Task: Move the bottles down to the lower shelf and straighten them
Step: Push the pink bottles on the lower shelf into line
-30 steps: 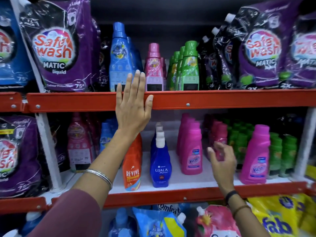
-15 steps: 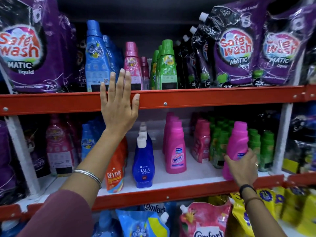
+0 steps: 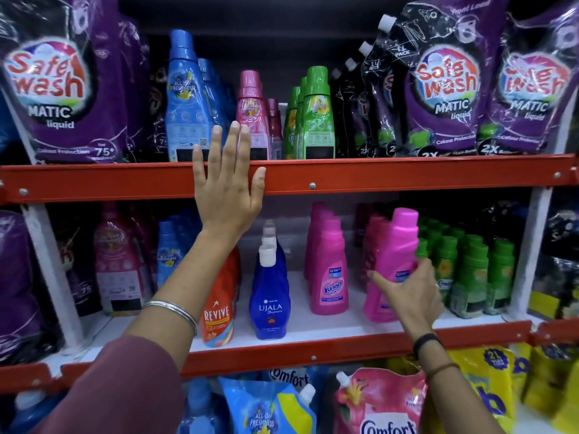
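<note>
Tilted leftward now, pink bottle [image 3: 395, 264] is gripped by right hand [image 3: 407, 288]; left hand [image 3: 227, 186] rests flat, fingers spread, on red rail [image 3: 407, 173].

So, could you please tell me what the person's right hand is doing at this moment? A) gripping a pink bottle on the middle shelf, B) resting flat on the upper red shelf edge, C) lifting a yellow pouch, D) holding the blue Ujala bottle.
A: the right hand is wrapped around the tilted pink bottle; the left hand is the one flat against the red shelf edge.
</note>
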Motion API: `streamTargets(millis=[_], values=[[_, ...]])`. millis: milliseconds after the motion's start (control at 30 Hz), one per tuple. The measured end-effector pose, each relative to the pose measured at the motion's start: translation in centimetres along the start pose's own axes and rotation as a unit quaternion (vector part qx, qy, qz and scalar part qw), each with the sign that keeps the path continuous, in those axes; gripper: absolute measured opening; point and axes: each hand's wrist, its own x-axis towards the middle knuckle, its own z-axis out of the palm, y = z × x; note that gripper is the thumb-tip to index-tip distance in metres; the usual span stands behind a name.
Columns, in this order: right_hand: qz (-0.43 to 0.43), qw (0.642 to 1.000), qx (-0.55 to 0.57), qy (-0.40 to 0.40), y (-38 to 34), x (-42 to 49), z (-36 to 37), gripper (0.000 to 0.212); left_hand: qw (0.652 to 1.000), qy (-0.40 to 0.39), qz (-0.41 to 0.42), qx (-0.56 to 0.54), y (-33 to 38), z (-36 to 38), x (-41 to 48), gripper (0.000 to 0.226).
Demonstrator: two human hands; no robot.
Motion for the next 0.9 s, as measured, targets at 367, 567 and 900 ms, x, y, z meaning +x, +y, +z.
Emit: streamTargets(millis=[367,567,900], values=[[0.001,0.994,-0.027,-0.111,-3.5,-5.1,5.2,0.090,1.000,0.016,0.004,-0.006,-0.1,0.2,0.0,0.057],[-0.014,0.993,-0.069,-0.095,-3.8,-5.6,5.9,0.088,1.000,0.018,0.009,-0.012,-0.1,0.3,-0.1,0.057],[-0.020,0.995,-0.023,-0.100,-2.7,-5.7,4.7,0.090,0.994,-0.021,-0.001,-0.103,1.6,-1.1,-2.0,0.055]])
